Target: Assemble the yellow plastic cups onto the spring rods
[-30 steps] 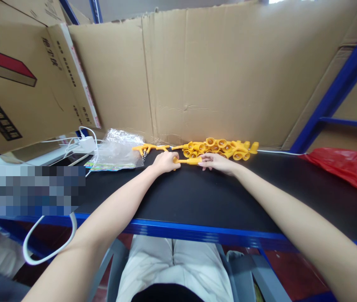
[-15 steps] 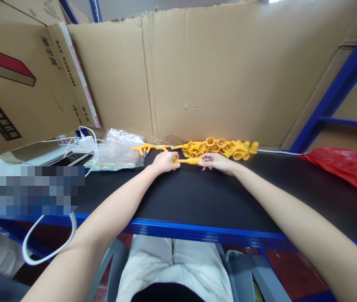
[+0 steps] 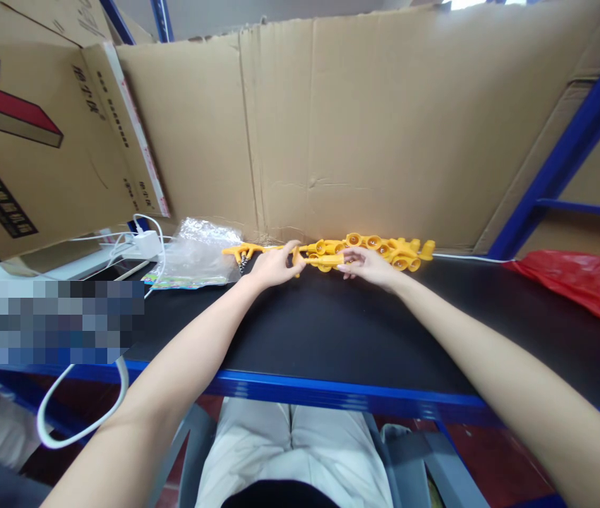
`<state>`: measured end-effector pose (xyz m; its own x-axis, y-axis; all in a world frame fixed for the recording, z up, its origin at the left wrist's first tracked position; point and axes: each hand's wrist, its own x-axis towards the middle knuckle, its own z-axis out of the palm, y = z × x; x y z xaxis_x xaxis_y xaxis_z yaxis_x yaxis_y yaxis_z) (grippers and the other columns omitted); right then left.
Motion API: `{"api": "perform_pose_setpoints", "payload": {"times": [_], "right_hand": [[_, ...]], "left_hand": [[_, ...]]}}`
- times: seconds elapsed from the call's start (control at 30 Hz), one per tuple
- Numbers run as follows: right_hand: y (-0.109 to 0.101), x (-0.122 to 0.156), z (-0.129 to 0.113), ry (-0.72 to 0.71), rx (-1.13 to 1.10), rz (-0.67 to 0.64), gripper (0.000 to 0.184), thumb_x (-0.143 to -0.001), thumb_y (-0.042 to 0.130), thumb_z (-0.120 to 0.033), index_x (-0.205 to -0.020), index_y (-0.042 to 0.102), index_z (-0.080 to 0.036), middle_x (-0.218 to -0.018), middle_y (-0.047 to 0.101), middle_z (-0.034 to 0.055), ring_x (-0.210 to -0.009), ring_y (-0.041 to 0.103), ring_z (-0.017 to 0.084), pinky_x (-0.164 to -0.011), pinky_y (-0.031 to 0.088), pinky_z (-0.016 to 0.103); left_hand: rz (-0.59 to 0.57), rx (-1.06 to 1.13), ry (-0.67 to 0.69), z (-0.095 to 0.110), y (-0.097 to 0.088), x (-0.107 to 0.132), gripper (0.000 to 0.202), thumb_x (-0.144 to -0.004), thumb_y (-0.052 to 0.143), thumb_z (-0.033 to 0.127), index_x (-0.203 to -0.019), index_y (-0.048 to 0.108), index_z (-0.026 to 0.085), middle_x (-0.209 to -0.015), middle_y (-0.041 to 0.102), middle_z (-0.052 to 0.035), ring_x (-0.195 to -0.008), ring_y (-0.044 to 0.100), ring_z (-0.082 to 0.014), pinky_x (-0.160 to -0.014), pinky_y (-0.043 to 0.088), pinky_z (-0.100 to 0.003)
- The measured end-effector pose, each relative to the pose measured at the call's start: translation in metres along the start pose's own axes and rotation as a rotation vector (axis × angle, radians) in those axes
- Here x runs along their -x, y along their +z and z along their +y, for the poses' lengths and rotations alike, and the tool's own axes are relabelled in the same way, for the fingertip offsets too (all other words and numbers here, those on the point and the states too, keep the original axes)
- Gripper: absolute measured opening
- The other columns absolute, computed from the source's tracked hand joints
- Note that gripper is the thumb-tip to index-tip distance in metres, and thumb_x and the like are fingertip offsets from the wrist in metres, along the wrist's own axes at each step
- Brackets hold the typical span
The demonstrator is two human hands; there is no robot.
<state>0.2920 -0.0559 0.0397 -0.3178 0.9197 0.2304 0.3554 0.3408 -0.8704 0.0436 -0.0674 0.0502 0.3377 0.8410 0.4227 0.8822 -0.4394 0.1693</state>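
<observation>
Between my hands is a yellow plastic piece (image 3: 330, 260) with a slim left part and a thicker right part, held roughly level just over the black tabletop. My left hand (image 3: 277, 267) pinches its left end, around a ring-like part partly hidden by the fingers. At the right end, the fingertips of my right hand (image 3: 368, 269) close on the thicker part. Right behind them lies a pile of yellow cup-ended plastic pieces (image 3: 400, 248). Left of the pile, a yellow branched piece (image 3: 234, 250) rests beside a dark spiral part (image 3: 243, 262).
A clear plastic bag (image 3: 199, 250) lies at the left near a white charger (image 3: 146, 243) with cables. Cardboard (image 3: 363, 127) walls the back. A red plastic bag (image 3: 586, 286) is at the right. The blue table edge (image 3: 332, 392) runs in front of my lap.
Both hands have lifted the yellow piece slightly up and away from me. My left fingers have shifted on its left end, and my right hand sits a little farther right.
</observation>
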Motion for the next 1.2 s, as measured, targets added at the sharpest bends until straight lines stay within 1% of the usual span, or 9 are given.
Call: {"api": "perform_pose_setpoints", "payload": {"times": [0.13, 0.23, 0.33, 0.4, 0.5, 0.63, 0.83, 1.03, 1.2], "right_hand": [[-0.012, -0.004, -0.002, -0.18, 0.215, 0.305, 0.042, -0.074, 0.061, -0.035, -0.11, 0.049, -0.019, -0.105, 0.056, 0.0088, -0.074, 0.059, 0.016, -0.071, 0.049, 0.033], [-0.025, -0.002, 0.001, -0.282, 0.522, 0.522, 0.041, -0.079, 0.054, -0.035, -0.116, 0.048, -0.019, -0.109, 0.055, 0.0105, -0.077, 0.057, 0.019, -0.076, 0.046, 0.036], [-0.037, 0.004, 0.006, -0.326, 0.803, 0.615, 0.038, -0.082, 0.047, -0.029, -0.118, 0.048, -0.019, -0.112, 0.053, 0.0123, -0.09, 0.054, 0.025, -0.081, 0.041, 0.04], [-0.043, 0.006, 0.011, -0.326, 0.957, 0.62, 0.036, -0.083, 0.044, -0.025, -0.118, 0.049, -0.018, -0.11, 0.054, 0.0131, -0.098, 0.05, 0.028, -0.082, 0.038, 0.041], [-0.044, 0.005, 0.016, -0.294, 1.108, 0.604, 0.035, -0.083, 0.04, -0.023, -0.117, 0.05, -0.018, -0.106, 0.055, 0.0138, -0.097, 0.048, 0.029, -0.08, 0.036, 0.041], [-0.037, 0.002, 0.016, -0.287, 1.237, 0.535, 0.035, -0.084, 0.037, -0.021, -0.117, 0.049, -0.018, -0.107, 0.055, 0.0137, -0.095, 0.046, 0.028, -0.078, 0.033, 0.039], [-0.026, 0.001, 0.012, -0.238, 1.366, 0.476, 0.034, -0.085, 0.036, -0.02, -0.116, 0.049, -0.016, -0.104, 0.057, 0.0141, -0.091, 0.047, 0.027, -0.077, 0.029, 0.039], [-0.018, 0.001, 0.011, -0.188, 1.341, 0.512, 0.039, -0.085, 0.036, -0.024, -0.122, 0.045, -0.014, -0.104, 0.057, 0.015, -0.095, 0.046, 0.029, -0.081, 0.027, 0.044], [-0.015, 0.004, 0.006, -0.192, 1.298, 0.521, 0.045, -0.084, 0.039, -0.027, -0.127, 0.042, -0.014, -0.113, 0.053, 0.0175, -0.101, 0.044, 0.031, -0.084, 0.028, 0.049]], "left_hand": [[0.137, -0.07, -0.221, -0.011, -0.009, -0.003, 0.048, -0.087, 0.035, 0.042, -0.13, 0.031, 0.023, -0.098, 0.064, -0.0077, -0.091, 0.06, -0.0225, -0.079, 0.042, -0.033], [0.125, -0.152, -0.319, -0.024, -0.007, -0.005, 0.045, -0.085, 0.038, 0.033, -0.127, 0.034, 0.02, -0.117, 0.055, -0.0133, -0.108, 0.051, -0.0261, -0.089, 0.038, -0.036], [0.044, -0.231, -0.437, -0.035, 0.001, -0.006, 0.048, -0.081, 0.042, 0.033, -0.125, 0.037, 0.016, -0.124, 0.048, -0.0171, -0.116, 0.044, -0.0315, -0.093, 0.034, -0.043], [-0.024, -0.251, -0.495, -0.042, 0.008, -0.006, 0.052, -0.08, 0.043, 0.038, -0.124, 0.037, 0.012, -0.127, 0.045, -0.0203, -0.119, 0.041, -0.0334, -0.094, 0.034, -0.045], [-0.137, -0.208, -0.563, -0.05, 0.017, -0.007, 0.059, -0.08, 0.041, 0.044, -0.127, 0.035, 0.009, -0.132, 0.039, -0.0232, -0.122, 0.038, -0.0346, -0.095, 0.034, -0.046], [-0.224, -0.189, -0.554, -0.056, 0.024, -0.009, 0.061, -0.081, 0.037, 0.05, -0.128, 0.037, 0.011, -0.136, 0.036, -0.0222, -0.127, 0.032, -0.0336, -0.097, 0.032, -0.047], [-0.221, -0.22, -0.499, -0.06, 0.026, -0.011, 0.058, -0.08, 0.038, 0.047, -0.123, 0.043, 0.009, -0.132, 0.042, -0.0226, -0.126, 0.035, -0.0323, -0.099, 0.031, -0.045], [-0.203, -0.256, -0.477, -0.065, 0.027, -0.013, 0.047, -0.078, 0.041, 0.04, -0.117, 0.052, 0.016, -0.128, 0.05, -0.017, -0.125, 0.036, -0.0325, -0.102, 0.017, -0.059], [-0.206, -0.238, -0.488, -0.063, 0.024, -0.011, 0.042, -0.079, 0.04, 0.034, -0.112, 0.059, 0.019, -0.127, 0.05, -0.0157, -0.123, 0.036, -0.0355, -0.1, 0.015, -0.065]]}}
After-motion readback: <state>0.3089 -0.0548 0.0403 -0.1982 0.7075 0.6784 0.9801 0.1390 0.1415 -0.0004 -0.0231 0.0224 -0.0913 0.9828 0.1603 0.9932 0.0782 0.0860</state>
